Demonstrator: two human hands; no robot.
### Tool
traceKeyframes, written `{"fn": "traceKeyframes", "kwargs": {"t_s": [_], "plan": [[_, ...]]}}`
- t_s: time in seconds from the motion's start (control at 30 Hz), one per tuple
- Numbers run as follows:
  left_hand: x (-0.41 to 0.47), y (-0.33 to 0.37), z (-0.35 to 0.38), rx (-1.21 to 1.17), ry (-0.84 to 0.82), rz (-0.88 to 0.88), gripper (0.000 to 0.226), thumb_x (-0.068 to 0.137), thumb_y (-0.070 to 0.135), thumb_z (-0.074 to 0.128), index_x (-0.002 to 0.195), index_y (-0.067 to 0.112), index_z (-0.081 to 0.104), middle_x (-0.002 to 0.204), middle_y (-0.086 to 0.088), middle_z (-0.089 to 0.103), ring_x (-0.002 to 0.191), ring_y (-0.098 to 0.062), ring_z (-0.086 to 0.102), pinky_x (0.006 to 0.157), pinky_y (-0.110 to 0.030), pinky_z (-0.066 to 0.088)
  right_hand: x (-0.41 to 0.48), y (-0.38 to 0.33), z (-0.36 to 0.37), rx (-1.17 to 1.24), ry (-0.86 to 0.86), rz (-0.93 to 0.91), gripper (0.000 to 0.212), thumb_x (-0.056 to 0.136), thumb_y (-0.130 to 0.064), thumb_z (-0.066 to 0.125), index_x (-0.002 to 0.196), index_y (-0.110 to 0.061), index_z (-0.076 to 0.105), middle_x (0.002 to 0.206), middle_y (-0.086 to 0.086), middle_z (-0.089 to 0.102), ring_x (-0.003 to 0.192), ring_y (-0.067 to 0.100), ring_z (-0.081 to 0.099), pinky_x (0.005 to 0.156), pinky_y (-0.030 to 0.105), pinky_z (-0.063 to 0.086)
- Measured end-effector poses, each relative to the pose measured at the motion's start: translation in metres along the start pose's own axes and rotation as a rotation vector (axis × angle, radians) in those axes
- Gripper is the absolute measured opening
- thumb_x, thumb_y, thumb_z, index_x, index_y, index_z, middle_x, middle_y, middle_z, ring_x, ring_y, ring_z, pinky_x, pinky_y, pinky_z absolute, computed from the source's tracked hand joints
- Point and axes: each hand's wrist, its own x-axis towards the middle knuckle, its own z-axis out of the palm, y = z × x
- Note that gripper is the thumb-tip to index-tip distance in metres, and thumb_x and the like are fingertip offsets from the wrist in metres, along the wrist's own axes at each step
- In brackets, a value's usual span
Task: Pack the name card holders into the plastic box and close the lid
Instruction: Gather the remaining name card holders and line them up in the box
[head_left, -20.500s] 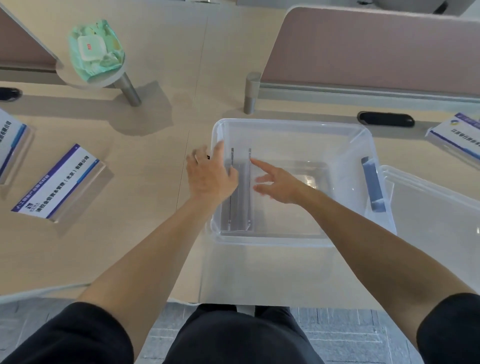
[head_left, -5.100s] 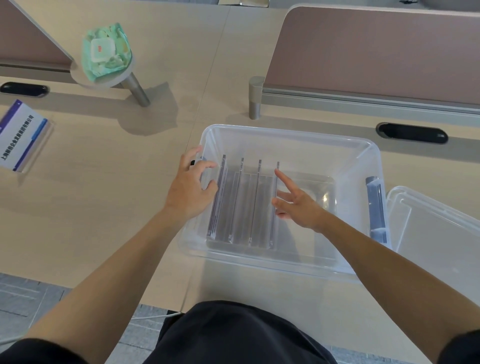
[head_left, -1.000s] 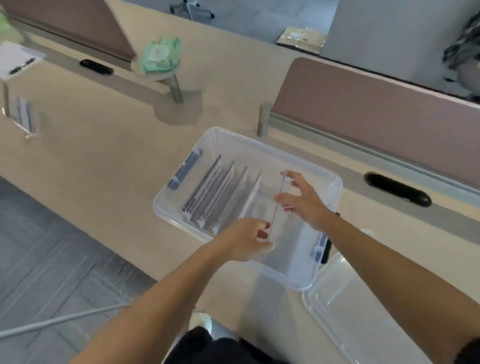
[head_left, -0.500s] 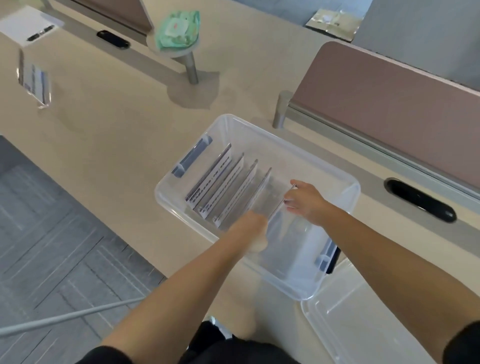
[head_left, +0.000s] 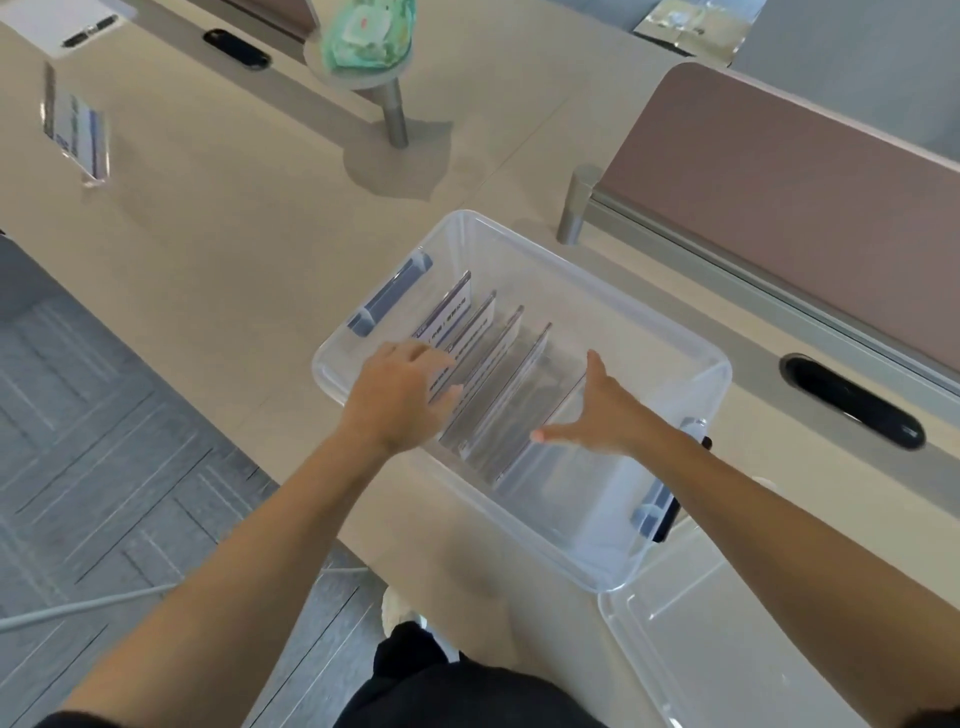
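Note:
A clear plastic box with blue-grey latches sits at the desk's near edge. Several transparent name card holders stand on edge in a row inside it. My left hand reaches over the box's near-left rim, fingers spread on the leftmost holders. My right hand is inside the box, fingers straight and thumb spread, flat against the rightmost holder. The clear lid lies upturned at the lower right, beside the box. One more name card holder stands on the desk at far left.
A pink desk divider on a metal post runs behind the box. A green wipes pack sits on a small round stand. Black cable grommets are set in the desk. Grey floor lies to the left.
Both hands let go of the last holder, which now stands in the row. My left hand moved left to the first holders; my right hand opened flat against the last one.

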Motion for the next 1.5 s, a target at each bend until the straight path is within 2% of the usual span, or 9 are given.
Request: {"fn": "traceKeyframes", "kwargs": {"t_s": [0.13, 0.27, 0.4, 0.5, 0.8, 0.97, 1.1, 1.27, 1.5], "plan": [[-0.005, -0.007, 0.004, 0.031, 0.049, -0.034, 0.038, 0.088, 0.041, 0.059, 0.117, 0.017, 0.067, 0.112, -0.003, 0.067, 0.101, -0.024, 0.059, 0.091, -0.04, 0.048, -0.001, -0.006, 0.019, -0.029, -0.017, -0.001, 0.144, 0.069, -0.066, 0.075, 0.15, -0.014, -0.032, 0.166, 0.017, -0.003, 0.147, 0.035, 0.03, 0.113, 0.044, 0.036], [-0.003, -0.003, 0.006, 0.031, 0.032, -0.086, 0.038, 0.089, 0.045, 0.056, 0.119, 0.023, 0.065, 0.116, 0.0, 0.067, 0.102, -0.021, 0.059, 0.09, -0.039, 0.051, 0.0, -0.01, 0.024, 0.018, -0.009, -0.022, 0.145, 0.071, -0.061, 0.077, 0.147, -0.014, -0.037, 0.166, 0.017, 0.005, 0.142, 0.034, 0.039, 0.11, 0.041, 0.039], [-0.002, -0.007, 0.009, 0.015, 0.039, -0.115, 0.037, 0.09, 0.046, 0.055, 0.118, 0.025, 0.066, 0.114, 0.004, 0.068, 0.1, -0.018, 0.06, 0.089, -0.035, 0.052, 0.005, -0.009, 0.026, 0.016, 0.004, -0.051, 0.146, 0.07, -0.06, 0.079, 0.144, -0.021, -0.041, 0.155, 0.018, 0.038, 0.093, 0.027, 0.069, 0.078, 0.032, 0.058], [-0.002, -0.008, 0.011, 0.003, 0.053, -0.122, 0.034, 0.09, 0.044, 0.055, 0.115, 0.026, 0.068, 0.111, 0.007, 0.07, 0.098, -0.015, 0.061, 0.087, -0.032, 0.051, 0.01, -0.009, 0.026, 0.024, -0.004, -0.064, 0.146, 0.068, -0.061, 0.079, 0.143, -0.03, -0.042, 0.146, 0.018, 0.052, 0.103, 0.032, 0.07, 0.083, 0.037, 0.058], [-0.001, -0.008, 0.011, -0.028, 0.076, -0.137, 0.027, 0.088, 0.039, 0.057, 0.11, 0.025, 0.066, 0.095, 0.009, 0.07, 0.084, -0.015, 0.06, 0.079, -0.03, 0.052, 0.02, -0.006, 0.026, 0.008, -0.006, -0.07, 0.142, 0.066, -0.067, 0.075, 0.144, -0.036, -0.039, 0.143, 0.012, 0.056, 0.1, 0.026, 0.071, 0.077, 0.031, 0.057], [-0.001, -0.007, 0.011, -0.054, 0.085, -0.148, 0.045, 0.087, 0.04, 0.06, 0.129, 0.026, 0.053, 0.093, 0.009, 0.069, 0.083, -0.016, 0.062, 0.075, -0.032, 0.052, 0.024, -0.004, 0.026, 0.076, 0.013, -0.082, 0.14, 0.067, -0.064, 0.076, 0.144, -0.039, -0.039, 0.161, 0.005, 0.031, 0.125, 0.031, 0.059, 0.094, 0.037, 0.054], [-0.001, -0.007, 0.011, -0.056, 0.084, -0.15, 0.051, 0.087, 0.039, 0.06, 0.134, 0.026, 0.046, 0.094, 0.01, 0.068, 0.082, -0.015, 0.062, 0.074, -0.033, 0.053, 0.024, -0.002, 0.028, 0.119, 0.011, -0.09, 0.139, 0.07, -0.061, 0.078, 0.143, -0.041, -0.038, 0.163, 0.004, 0.027, 0.133, 0.031, 0.052, 0.102, 0.039, 0.049], [-0.001, -0.007, 0.011, -0.057, 0.084, -0.156, 0.052, 0.087, 0.039, 0.06, 0.136, 0.027, 0.045, 0.094, 0.011, 0.067, 0.082, -0.015, 0.061, 0.073, -0.032, 0.051, 0.027, -0.001, 0.028, 0.097, 0.019, -0.104, 0.138, 0.07, -0.06, 0.078, 0.145, -0.04, -0.036, 0.164, 0.005, 0.021, 0.127, 0.03, 0.058, 0.097, 0.037, 0.05], [-0.001, -0.008, 0.013, -0.056, 0.09, -0.16, 0.05, 0.087, 0.04, 0.058, 0.133, 0.029, 0.044, 0.096, 0.011, 0.068, 0.083, -0.015, 0.062, 0.074, -0.033, 0.054, 0.024, 0.0, 0.027, 0.073, 0.033, -0.105, 0.135, 0.072, -0.059, 0.077, 0.147, -0.039, -0.035, 0.16, 0.005, 0.032, 0.124, 0.029, 0.061, 0.098, 0.039, 0.051]]}}
